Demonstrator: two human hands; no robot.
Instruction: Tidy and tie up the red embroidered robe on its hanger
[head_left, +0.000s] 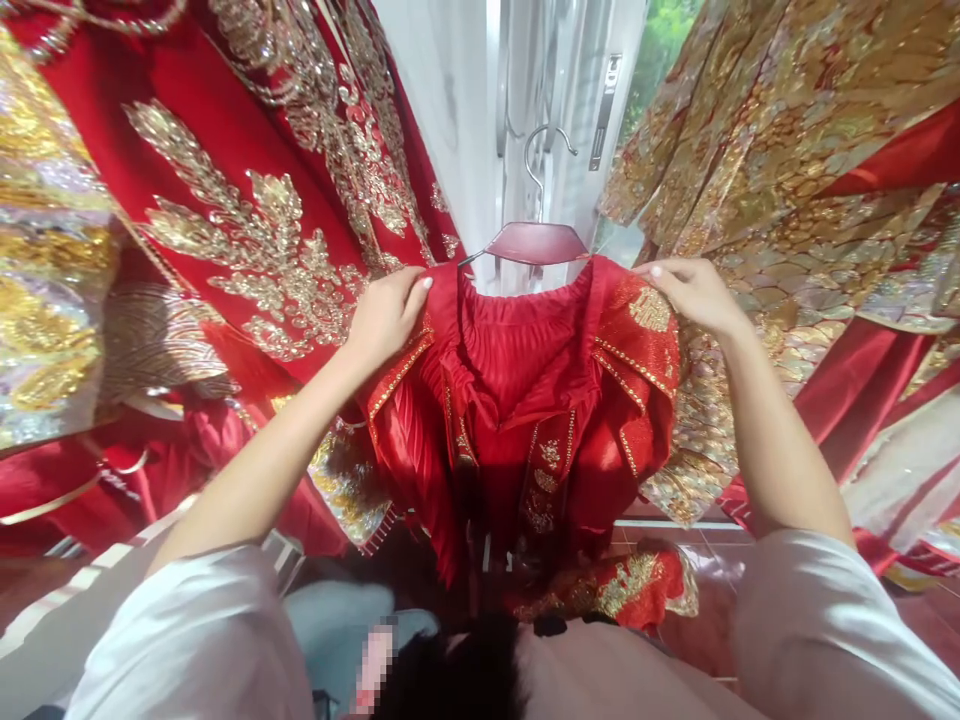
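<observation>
A red pleated garment [517,400] with gold embroidery hangs on a dark red hanger [536,242] whose metal hook points up. My left hand [388,312] is closed on the garment's left top edge. At its right top edge, my right hand [690,290] grips the fabric by a gold emblem. Both arms reach forward from white sleeves.
Red robes with gold embroidery [255,200] hang close on the left. Gold-patterned robes [795,160] hang on the right. A white window frame [517,90] stands behind the hanger. More red fabric [615,590] lies low on the floor.
</observation>
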